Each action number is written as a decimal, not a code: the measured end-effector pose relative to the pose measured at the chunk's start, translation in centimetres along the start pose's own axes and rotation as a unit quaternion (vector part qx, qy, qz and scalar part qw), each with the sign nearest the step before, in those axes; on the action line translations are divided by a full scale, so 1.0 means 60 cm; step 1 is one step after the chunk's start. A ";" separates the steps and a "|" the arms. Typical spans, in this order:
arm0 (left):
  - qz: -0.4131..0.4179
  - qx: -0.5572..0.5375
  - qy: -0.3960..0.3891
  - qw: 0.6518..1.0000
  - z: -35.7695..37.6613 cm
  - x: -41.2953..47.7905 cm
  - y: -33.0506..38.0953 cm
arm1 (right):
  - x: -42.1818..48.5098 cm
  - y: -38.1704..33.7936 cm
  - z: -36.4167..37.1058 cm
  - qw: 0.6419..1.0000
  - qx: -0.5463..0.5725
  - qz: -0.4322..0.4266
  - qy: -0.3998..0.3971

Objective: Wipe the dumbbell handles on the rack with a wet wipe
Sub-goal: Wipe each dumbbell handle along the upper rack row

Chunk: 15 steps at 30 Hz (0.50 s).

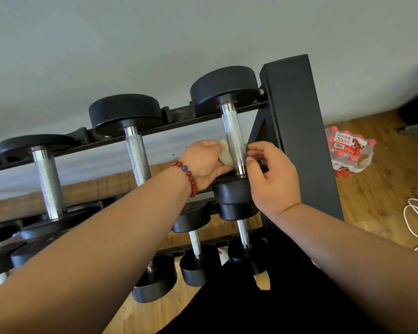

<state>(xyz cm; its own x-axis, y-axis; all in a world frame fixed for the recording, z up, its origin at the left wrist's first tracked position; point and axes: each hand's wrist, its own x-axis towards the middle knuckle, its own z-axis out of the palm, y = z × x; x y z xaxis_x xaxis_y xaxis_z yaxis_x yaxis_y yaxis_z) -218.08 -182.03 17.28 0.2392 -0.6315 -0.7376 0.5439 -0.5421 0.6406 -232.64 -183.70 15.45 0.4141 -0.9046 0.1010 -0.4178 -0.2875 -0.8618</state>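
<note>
knurled metal handle (pixel 233 138) (shiny), matt black rack (pixel 297 121)

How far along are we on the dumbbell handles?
Done: nothing shows which handles are already wiped. In hand: the left hand holds the wet wipe against the rightmost top-row handle; the right hand hovers beside it. Left: apparently the middle handle and left handle on that row, plus the lower-row handles.

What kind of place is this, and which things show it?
Probably a small gym or home workout room: a black rack holds rows of dumbbells with steel handles, and a pack of water bottles lies on the wooden floor.
</note>
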 end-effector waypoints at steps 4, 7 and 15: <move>-0.002 0.001 -0.001 1.000 -0.001 0.000 -0.011 | 0.000 0.001 0.000 1.000 0.004 0.013 -0.004; -0.016 0.043 -0.009 0.999 -0.015 -0.004 -0.007 | 0.000 0.000 0.000 1.000 0.007 0.017 -0.002; -0.011 0.013 0.001 1.000 0.000 0.000 -0.004 | 0.003 0.001 -0.008 0.999 0.023 0.009 -0.029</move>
<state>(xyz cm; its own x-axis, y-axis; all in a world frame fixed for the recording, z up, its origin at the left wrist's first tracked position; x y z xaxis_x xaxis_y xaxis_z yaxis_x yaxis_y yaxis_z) -218.20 -181.90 17.12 0.2284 -0.6178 -0.7524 0.5285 -0.5703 0.6288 -232.99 -184.03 15.69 0.4543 -0.8890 0.0578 -0.3886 -0.2561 -0.8851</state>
